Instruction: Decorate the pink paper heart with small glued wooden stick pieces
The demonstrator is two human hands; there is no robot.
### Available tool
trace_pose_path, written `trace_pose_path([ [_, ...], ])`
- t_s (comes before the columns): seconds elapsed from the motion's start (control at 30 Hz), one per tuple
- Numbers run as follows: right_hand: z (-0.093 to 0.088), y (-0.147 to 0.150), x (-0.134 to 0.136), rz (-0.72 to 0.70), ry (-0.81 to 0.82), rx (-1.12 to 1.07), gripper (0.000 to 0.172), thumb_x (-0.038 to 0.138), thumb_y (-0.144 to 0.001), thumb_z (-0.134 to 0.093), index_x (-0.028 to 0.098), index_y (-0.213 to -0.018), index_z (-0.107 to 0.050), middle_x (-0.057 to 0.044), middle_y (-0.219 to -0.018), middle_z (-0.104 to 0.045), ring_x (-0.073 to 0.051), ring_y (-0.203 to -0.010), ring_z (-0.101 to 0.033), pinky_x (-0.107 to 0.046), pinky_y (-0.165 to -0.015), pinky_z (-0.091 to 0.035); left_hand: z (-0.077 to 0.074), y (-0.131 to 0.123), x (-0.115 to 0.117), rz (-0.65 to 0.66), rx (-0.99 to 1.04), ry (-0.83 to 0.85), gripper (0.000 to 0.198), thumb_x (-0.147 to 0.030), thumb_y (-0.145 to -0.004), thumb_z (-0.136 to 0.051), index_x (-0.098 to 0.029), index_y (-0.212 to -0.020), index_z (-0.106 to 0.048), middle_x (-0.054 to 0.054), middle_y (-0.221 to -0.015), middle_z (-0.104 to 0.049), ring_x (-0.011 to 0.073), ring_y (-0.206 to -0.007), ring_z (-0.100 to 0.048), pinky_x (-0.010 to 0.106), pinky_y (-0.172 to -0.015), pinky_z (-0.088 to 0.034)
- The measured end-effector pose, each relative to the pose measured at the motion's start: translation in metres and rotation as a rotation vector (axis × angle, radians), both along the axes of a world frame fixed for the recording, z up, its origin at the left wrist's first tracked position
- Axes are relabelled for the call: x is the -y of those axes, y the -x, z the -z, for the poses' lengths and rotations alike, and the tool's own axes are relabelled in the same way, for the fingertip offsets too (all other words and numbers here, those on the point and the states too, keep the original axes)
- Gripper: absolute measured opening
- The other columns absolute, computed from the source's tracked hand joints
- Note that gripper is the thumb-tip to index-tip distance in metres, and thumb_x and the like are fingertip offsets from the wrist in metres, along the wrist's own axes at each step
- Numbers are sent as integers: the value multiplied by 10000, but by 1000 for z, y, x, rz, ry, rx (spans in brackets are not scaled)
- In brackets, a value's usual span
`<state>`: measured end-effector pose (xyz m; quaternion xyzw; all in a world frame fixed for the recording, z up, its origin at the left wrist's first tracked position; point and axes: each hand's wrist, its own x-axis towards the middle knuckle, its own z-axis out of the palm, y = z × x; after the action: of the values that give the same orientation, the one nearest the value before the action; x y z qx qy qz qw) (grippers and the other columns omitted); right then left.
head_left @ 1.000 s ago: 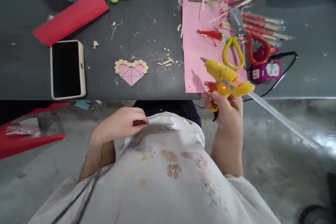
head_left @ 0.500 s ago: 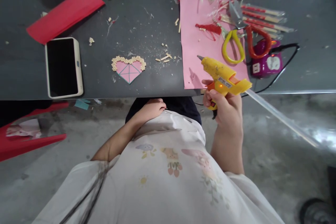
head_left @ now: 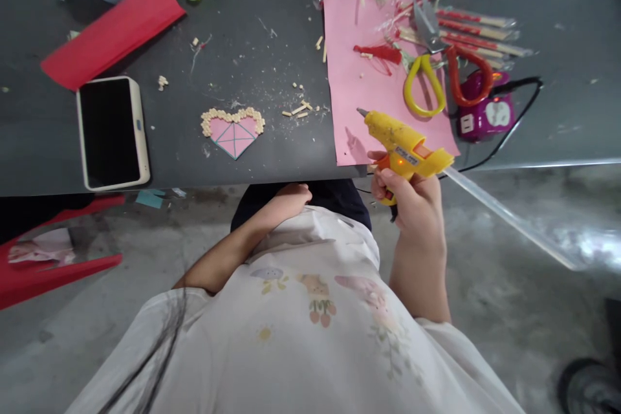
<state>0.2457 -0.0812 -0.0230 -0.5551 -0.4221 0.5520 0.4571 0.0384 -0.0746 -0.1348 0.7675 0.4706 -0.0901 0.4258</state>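
Note:
My right hand (head_left: 410, 197) is wrapped round the grip of a yellow hot glue gun (head_left: 402, 144), its nozzle pointing left over the near edge of a pink paper sheet (head_left: 359, 77). A clear glue stick (head_left: 504, 217) juts out behind the gun. My left hand (head_left: 286, 200) rests in my lap below the table edge, fingers curled; what they hold, if anything, is hidden. On the dark table (head_left: 272, 142) lies a small pink heart (head_left: 233, 130) rimmed with pale beads.
A phone (head_left: 111, 132) lies at the left, beside a folded red paper (head_left: 111, 32). Yellow and red scissors (head_left: 436, 71), a purple power socket (head_left: 485, 113) and wrapped sticks (head_left: 480, 29) crowd the right. Small wood bits (head_left: 301, 107) are scattered mid-table. A red object (head_left: 43, 265) sits below.
My left hand moved from my shirt front up toward the table's underside, then stayed. The glue gun has barely shifted in my right hand.

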Motion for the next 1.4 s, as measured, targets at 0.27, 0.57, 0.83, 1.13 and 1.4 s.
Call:
trace_pose_path([
  [0.27, -2, 0, -1, -3, 23, 39, 246, 387, -775, -715, 256, -980, -682, 31, -606, -531, -117, -495, -452, -282, -466, -339, 5, -1, 5, 10, 33, -55, 138, -127, -805, -545, -175, -711, -635, 62, -783, -661, 159, -694, -596, 289, -653, -409],
  [0.57, 5, -5, 3, -1, 4, 20, 206, 333, -797, -694, 234, -978, -697, 22, -663, -559, -96, -501, -470, -265, -461, -363, -31, 12, 14, 23, 18, -158, 185, -165, -848, -439, -169, -830, -623, 99, -952, -656, 202, -788, -598, 328, -699, -405],
  [0.83, 3, -5, 2, -51, 28, 64, 246, 341, -820, -671, 218, -1032, -693, 22, -691, -593, -104, -532, -507, -263, -498, -432, -112, 36, 29, 11, 351, -226, 85, -142, -813, -521, -199, -775, -573, -16, -767, -625, 111, -686, -559, 242, -656, -411],
  [1.13, 0, 5, -4, -87, 73, 80, 202, 367, -841, -642, 216, -967, -688, 36, -570, -583, -126, -491, -557, -273, -494, -461, -136, 36, -29, -435, 502, -671, 128, -106, -769, -592, -197, -839, -650, -31, -768, -676, 75, -666, -609, 184, -655, -501],
  [1.4, -3, 9, -7, -83, 68, 121, 235, 408, -845, -629, 198, -934, -684, 12, -625, -629, -133, -521, -607, -273, -521, -509, -130, 25, -68, -616, 563, -670, 127, -195, -845, -621, -183, -920, -722, 7, -884, -745, 97, -744, -676, 200, -718, -555],
])
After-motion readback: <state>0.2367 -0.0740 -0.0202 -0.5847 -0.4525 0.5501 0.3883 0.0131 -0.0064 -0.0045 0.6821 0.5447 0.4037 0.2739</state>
